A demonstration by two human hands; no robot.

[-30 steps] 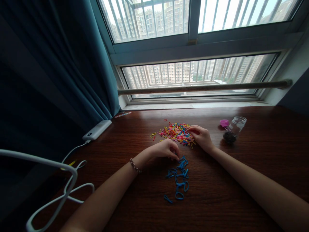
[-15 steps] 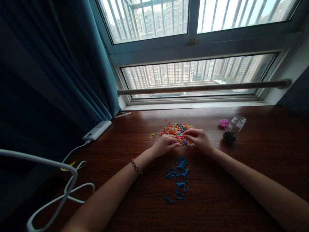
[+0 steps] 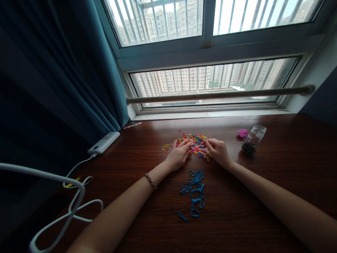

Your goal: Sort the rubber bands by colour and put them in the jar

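Observation:
A heap of small multicoloured elastic bands (image 3: pixel 197 144) lies on the dark wooden table. My left hand (image 3: pixel 178 155) rests at the heap's left side, its fingers stretched out over the bands and touching them. At the heap's right edge is my right hand (image 3: pixel 219 151), with thumb and fingertips drawn together among the bands. Whether a band is pinched there is too small to tell. Nearer to me, between my forearms, several blue elastic bands (image 3: pixel 195 189) form a loose group, with one single blue band (image 3: pixel 182 216) a little apart at its lower left.
A clear jar (image 3: pixel 254 140) holding dark contents leans at the right, beside a pink cap (image 3: pixel 242 133). On the left lie a white power bank (image 3: pixel 104 143) and a white cable (image 3: pixel 79 189). A blue curtain (image 3: pixel 105 88) and the window sill (image 3: pixel 210 114) border the table (image 3: pixel 147 225).
My left hand has moved from the heap's front edge up onto the bands, its fingers now spread forward. My right hand has shifted slightly right. A few more blue bands show at the group's top.

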